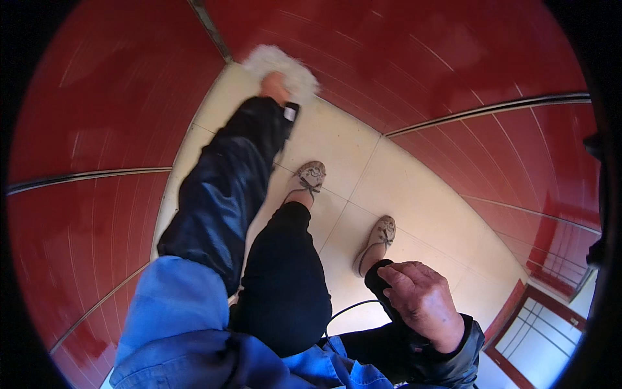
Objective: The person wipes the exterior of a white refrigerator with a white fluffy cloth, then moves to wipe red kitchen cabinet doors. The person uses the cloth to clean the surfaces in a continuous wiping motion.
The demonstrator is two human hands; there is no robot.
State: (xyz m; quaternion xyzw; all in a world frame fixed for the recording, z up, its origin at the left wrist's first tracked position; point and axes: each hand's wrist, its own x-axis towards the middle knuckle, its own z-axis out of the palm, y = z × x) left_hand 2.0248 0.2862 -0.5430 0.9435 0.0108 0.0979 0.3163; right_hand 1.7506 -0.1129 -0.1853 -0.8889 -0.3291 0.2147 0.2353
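My left hand [275, 87] is stretched far forward, low near the floor, and grips a fluffy whitish cloth or duster [296, 73]. The white material is slightly blurred and lies against the foot of the red glossy panels, close to their corner. Part of my fingers is hidden by it. My right hand [422, 301] rests near my right knee, its fingers bent and the back of the hand facing up. Nothing shows in it, though the palm is hidden.
Glossy red panels [413, 53] with metal edge strips [486, 114] meet at a corner ahead. Pale floor tiles [369, 175] lie under my two lace-up shoes [311, 175]. A thin black cable [352, 306] loops by my lap. A red-framed glazed door [534, 335] stands at lower right.
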